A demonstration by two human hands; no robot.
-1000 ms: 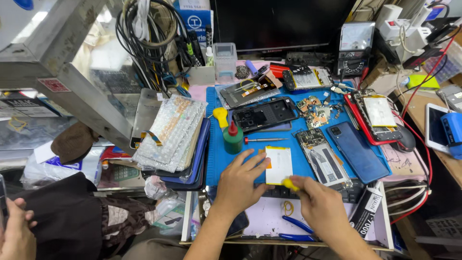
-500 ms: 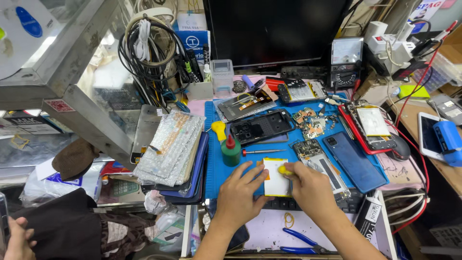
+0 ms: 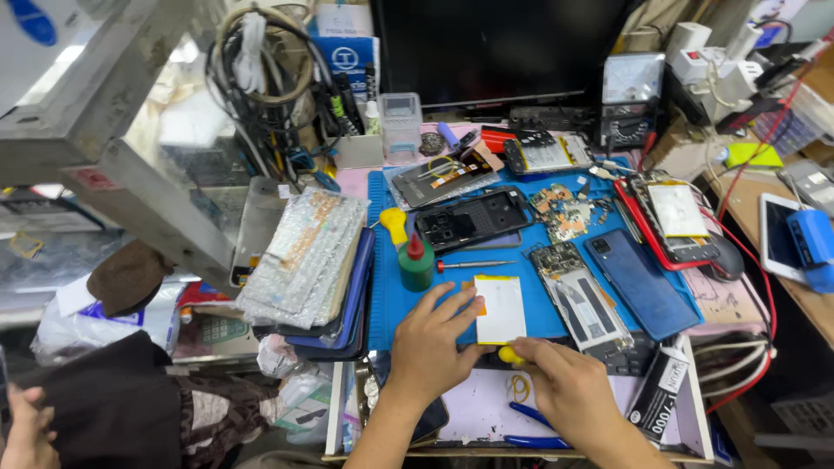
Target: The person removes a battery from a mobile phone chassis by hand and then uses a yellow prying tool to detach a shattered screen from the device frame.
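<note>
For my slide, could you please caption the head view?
Left hand steadies a white phone battery on a blue mat; right hand grips a yellow tool.

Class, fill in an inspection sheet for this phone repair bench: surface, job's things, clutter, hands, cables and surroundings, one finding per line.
Surface: blue work mat, crowded with parts.
Job's things: white battery flat on the mat; small yellow tool at its near edge.
Clutter: green bottle, screwdriver, black back cover, blue phone, open phone frame, stack of wrapped packs.
Hands: left hand touches the battery's left side; right hand grips the yellow tool.
Cables: coiled bundle hanging at the back; red wires on the right.
Surroundings: dark monitor, analogue meter, another person's hand at far left.
</note>
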